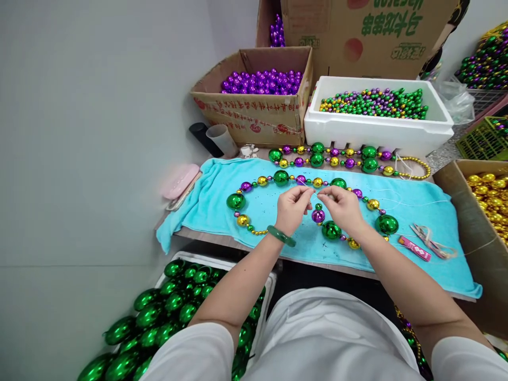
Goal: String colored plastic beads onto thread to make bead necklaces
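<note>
My left hand (292, 207), with a green bangle (281, 236) at its wrist, pinches a thin white string above the towel. Close beside it, my right hand (339, 207) pinches the string too, and the fingertips of both hands nearly meet. Around and below them lies a beaded necklace (281, 177) of green, purple and gold balls on the turquoise towel (262, 198). Just under my fingers hangs or rests a strand end with a purple ball (318, 216); I cannot tell which. Loose white string (397, 201) trails to the right.
Behind the towel lies a finished-looking bead strand (335, 156). A carton of purple balls (254, 114) and a white foam box (377, 129) stand at the back. Gold balls fill a carton (468, 211) at right. Scissors (432, 242) and a pink lighter-like item (414, 248) lie on the towel. Green balls (174, 301) fill a tub at lower left.
</note>
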